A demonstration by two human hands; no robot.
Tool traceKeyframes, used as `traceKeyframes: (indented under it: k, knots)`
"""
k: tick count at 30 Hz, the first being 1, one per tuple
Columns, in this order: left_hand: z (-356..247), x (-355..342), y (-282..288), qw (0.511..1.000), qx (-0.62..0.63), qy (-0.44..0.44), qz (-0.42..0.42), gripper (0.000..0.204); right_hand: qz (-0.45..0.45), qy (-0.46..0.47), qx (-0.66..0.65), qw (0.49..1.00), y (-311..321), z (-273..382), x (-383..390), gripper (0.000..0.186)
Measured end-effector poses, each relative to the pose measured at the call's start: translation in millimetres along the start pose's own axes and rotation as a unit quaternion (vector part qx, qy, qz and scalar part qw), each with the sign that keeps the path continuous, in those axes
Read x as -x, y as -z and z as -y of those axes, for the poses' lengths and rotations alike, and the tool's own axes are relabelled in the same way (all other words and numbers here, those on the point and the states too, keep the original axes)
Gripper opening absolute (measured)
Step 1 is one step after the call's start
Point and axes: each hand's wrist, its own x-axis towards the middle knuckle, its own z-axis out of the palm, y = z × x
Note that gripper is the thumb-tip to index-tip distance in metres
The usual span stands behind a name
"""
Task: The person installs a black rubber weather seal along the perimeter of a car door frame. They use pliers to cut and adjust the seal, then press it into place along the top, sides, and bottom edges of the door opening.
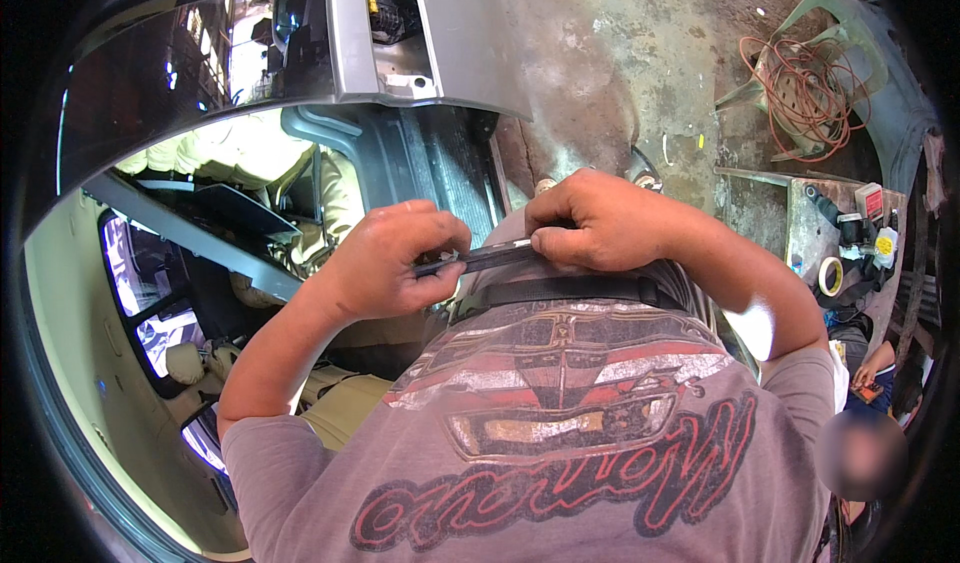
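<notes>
In the head view, my left hand [395,258] and my right hand [595,225] both grip a narrow dark strip [488,257] held level at my waist, just above a black belt [565,291]. The left fingers curl round one end, where a small pale bit shows. The right thumb presses on the other end, with the fingers folded. Behind my hands is the open doorway of a vehicle, with a grey-blue sill [430,163] and a ribbed step.
A silver door [465,33] with a cut-out stands above the opening; cream seats [345,403] sit inside. On the right are plastic chairs with a coiled orange hose [805,93], a bench [800,203] with tape and containers, and another person [870,353] holding a small object.
</notes>
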Motion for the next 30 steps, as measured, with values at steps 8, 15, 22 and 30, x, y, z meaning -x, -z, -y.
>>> traceKeyframes:
  k: [8,15,22,30]
  knots:
    - [8,5,-1,0.999,-0.028,-0.041,0.014,0.015,-0.018,0.047,0.005,0.999,-4,-7,2,0.032]
    - [1,6,-3,0.999,-0.011,-0.039,-0.014,0.015,-0.017,0.023,0.015,0.999,-2,-1,2,0.037]
    - [12,9,-2,0.998,-0.043,-0.046,0.031,0.014,-0.013,0.013,0.018,1.0,-3,1,3,0.038]
    - [8,9,-7,1.0,-0.003,-0.02,0.005,0.014,-0.019,0.043,0.0,0.999,-7,-6,3,0.03]
